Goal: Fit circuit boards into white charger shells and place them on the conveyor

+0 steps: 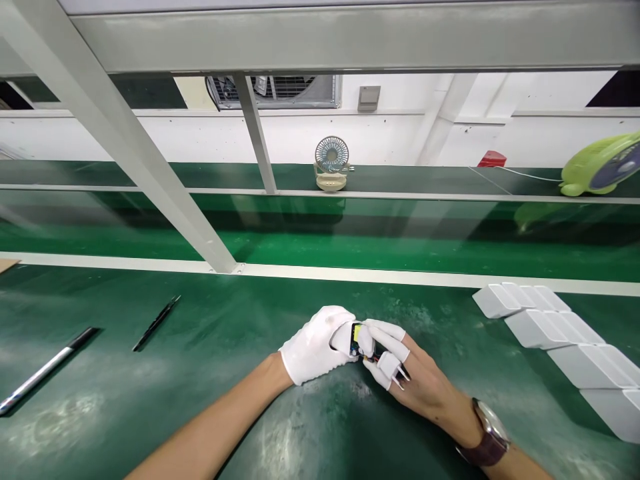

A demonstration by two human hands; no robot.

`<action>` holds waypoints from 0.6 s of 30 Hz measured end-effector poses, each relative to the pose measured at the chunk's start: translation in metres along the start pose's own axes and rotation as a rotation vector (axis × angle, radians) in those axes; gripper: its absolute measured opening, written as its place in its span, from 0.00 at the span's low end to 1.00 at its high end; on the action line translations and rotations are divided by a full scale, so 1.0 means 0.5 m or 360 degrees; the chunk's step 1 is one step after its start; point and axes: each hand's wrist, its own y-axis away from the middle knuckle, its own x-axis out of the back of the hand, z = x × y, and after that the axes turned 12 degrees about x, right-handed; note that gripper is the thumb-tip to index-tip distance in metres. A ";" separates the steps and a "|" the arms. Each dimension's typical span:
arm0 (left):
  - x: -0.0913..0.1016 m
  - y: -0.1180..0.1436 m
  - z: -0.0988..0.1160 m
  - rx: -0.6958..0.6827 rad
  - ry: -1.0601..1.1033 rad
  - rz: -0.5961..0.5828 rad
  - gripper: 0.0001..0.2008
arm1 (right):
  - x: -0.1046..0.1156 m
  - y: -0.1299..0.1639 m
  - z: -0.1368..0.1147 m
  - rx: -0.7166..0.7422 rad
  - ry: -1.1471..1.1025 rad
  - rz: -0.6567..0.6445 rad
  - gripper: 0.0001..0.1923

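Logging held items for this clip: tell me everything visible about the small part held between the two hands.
The small part is mostly hidden. What shows is a yellow and dark patch with a bit of blue, and thin red and dark wires trailing at its lower right. It is held just above the green table, pinched between the gloved left hand and the right hand, whose fingertips wear white finger covers. Its full shape and material cannot be told.

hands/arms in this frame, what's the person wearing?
Left hand: full white fabric glove ending at the wrist, forearm bare, no sleeve. Right hand: no glove, only white finger cots over several fingertips. Right wrist carries a watch with a round metal case on a dark brown strap. No markings visible on the glove.
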 end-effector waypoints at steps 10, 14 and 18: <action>0.007 -0.008 0.015 0.0036 0.0005 -0.0012 0.20 | -0.001 0.007 0.003 0.0006 -0.0030 0.0005 0.31; 0.007 -0.007 0.015 -0.0005 0.0010 -0.0020 0.17 | 0.001 0.006 0.005 0.0008 -0.0050 0.0009 0.31; 0.004 0.000 0.006 0.0033 0.0002 -0.0031 0.22 | 0.002 0.004 0.006 0.0013 -0.0059 0.0024 0.31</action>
